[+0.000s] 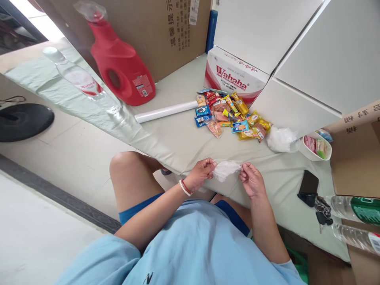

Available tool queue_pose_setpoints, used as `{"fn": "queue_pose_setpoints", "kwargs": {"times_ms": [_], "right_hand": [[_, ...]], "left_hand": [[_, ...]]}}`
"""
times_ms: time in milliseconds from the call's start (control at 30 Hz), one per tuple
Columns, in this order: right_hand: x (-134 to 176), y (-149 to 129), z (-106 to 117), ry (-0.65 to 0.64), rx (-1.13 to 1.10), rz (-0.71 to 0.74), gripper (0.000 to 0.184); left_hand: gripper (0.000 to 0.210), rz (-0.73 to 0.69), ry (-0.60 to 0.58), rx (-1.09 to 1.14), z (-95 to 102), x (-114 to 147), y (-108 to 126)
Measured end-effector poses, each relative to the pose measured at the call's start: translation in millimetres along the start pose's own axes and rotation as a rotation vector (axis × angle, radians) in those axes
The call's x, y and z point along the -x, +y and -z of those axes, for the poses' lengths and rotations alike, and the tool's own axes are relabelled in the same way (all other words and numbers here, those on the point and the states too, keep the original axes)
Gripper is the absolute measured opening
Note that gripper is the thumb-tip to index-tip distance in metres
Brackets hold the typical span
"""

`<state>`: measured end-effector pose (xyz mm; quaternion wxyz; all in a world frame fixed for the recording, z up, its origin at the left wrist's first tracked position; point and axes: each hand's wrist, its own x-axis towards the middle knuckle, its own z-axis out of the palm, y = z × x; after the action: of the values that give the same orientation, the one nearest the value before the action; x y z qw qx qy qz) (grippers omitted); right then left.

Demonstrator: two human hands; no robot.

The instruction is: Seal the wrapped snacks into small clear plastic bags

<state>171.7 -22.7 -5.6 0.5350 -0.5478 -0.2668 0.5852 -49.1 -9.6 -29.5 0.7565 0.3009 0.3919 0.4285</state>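
Note:
A crumpled, see-through white plastic bag (227, 169) is stretched between my two hands, low over the front edge of the cloth-covered table. My left hand (202, 173) pinches its left end between thumb and fingers. At the other end, my right hand (251, 179) is closed on the bag's right corner. Beyond the hands lies a heap of small wrapped snacks (228, 113) in yellow, blue, red and pink. Just right of that heap sits a bunched pile of clear white plastic bags (282, 139).
A white plastic roll (168, 112) lies left of the snacks. Farther left stand a red detergent jug (124, 67) and a water bottle (86, 85). Behind is a Wahaha carton (234, 75). To the right are a white bowl (308, 152), a black phone (308, 188), keys (323, 211) and two bottles.

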Motion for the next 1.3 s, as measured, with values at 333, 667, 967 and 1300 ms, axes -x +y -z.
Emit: {"fn": "queue_pose_setpoints", "kwargs": {"times_ms": [333,667,967,1300], "right_hand": [[28,17,-28,-0.151,0.722,0.417,0.024],[11,14,-2,0.028,-0.024,0.087,0.030],[29,19,11,-0.056,0.186,0.265,0.021],[23,11,18,0.078,0.014,0.126,0.034]], "left_hand": [[0.043,-0.137,0.090,-0.239,-14.6,6,-6],[0.037,-0.105,0.106,-0.172,1.1,-2,-1],[0.048,-0.050,-0.110,-0.280,-22.9,2,-4],[0.041,-0.057,-0.074,-0.200,-6.1,-2,2]]}}
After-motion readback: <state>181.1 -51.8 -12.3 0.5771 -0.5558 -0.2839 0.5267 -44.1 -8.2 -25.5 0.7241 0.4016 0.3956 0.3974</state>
